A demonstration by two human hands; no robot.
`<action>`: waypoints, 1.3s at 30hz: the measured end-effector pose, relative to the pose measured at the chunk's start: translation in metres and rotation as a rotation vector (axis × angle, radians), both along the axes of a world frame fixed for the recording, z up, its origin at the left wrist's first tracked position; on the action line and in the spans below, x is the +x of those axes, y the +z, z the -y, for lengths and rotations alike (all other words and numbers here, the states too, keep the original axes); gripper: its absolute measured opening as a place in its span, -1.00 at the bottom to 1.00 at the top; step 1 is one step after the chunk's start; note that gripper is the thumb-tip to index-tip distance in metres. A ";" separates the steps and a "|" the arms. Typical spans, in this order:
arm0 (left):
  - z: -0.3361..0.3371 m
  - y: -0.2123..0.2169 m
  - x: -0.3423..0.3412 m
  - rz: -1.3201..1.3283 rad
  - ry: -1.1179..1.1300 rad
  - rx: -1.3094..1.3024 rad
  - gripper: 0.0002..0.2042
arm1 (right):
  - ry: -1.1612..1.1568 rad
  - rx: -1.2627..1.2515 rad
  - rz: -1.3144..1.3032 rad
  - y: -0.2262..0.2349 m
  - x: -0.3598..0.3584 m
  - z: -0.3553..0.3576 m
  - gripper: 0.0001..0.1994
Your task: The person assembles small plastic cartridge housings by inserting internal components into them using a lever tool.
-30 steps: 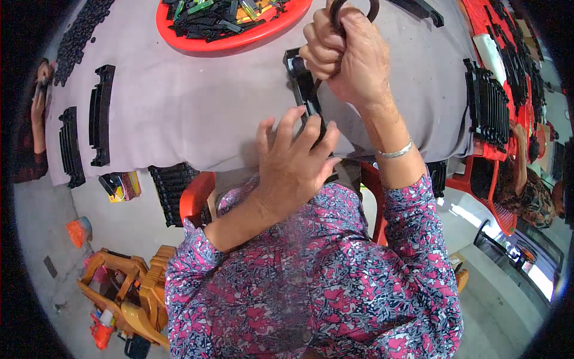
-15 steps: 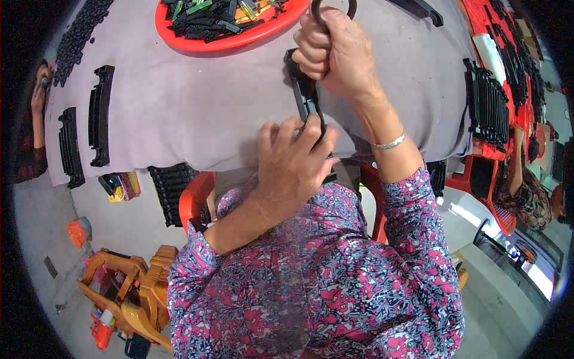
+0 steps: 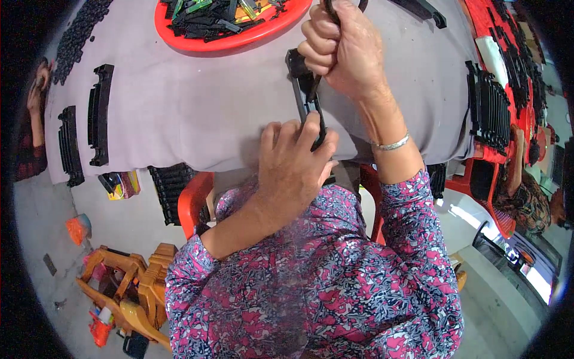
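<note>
A long, narrow black plastic piece (image 3: pixel 297 69) lies on the cloth in front of me, its near end covered by my left hand (image 3: pixel 293 161). The fingers of that hand are bent over the piece and hold it down, the forefinger beside a greyish insert in its channel. My right hand (image 3: pixel 347 54) is closed in a fist round a dark tool with a looped handle (image 3: pixel 363 5). Below the fist, the tool's thin dark shaft (image 3: pixel 314 87) points down into the channel, close to my left fingertips. Most of the tool is hidden in my fist.
A red tray (image 3: pixel 230 43) of small black and green parts stands at the far edge. Black slatted pieces (image 3: pixel 100 116) lie on the left, and a row of them (image 3: pixel 491 107) on the right. Other people's arms (image 3: pixel 37 113) show at both sides.
My right hand has shifted slightly to the right, and the tool's shaft now shows below it, over the channel. My left hand stays on the black plastic piece.
</note>
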State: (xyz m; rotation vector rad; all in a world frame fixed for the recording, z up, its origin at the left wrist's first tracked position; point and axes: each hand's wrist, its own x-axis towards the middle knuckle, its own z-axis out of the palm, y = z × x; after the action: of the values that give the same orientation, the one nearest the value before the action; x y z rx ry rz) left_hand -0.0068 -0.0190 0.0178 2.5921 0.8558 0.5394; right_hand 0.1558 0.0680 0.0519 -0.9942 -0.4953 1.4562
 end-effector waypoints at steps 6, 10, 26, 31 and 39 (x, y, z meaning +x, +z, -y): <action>0.000 0.001 0.002 -0.012 -0.015 0.037 -0.41 | 0.098 0.318 0.066 -0.024 0.013 -0.011 -0.62; -0.001 0.000 -0.001 -0.021 0.005 0.055 -0.42 | 0.013 0.004 0.018 0.003 -0.005 -0.003 -0.62; -0.001 -0.001 -0.001 -0.012 0.008 0.035 -0.57 | 0.054 -0.065 0.052 -0.003 -0.008 -0.018 -0.63; 0.001 -0.004 -0.001 -0.004 0.013 0.046 -0.52 | 0.107 0.361 0.329 -0.019 -0.008 -0.023 -0.61; -0.003 0.001 0.000 -0.053 0.017 0.037 -0.56 | 0.051 -0.104 0.155 -0.003 -0.011 -0.024 -0.57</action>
State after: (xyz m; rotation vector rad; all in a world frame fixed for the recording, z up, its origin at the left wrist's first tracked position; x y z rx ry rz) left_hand -0.0066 -0.0165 0.0183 2.6455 0.8939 0.4977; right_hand 0.1446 0.0916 0.0484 -1.1906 -0.5647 1.4686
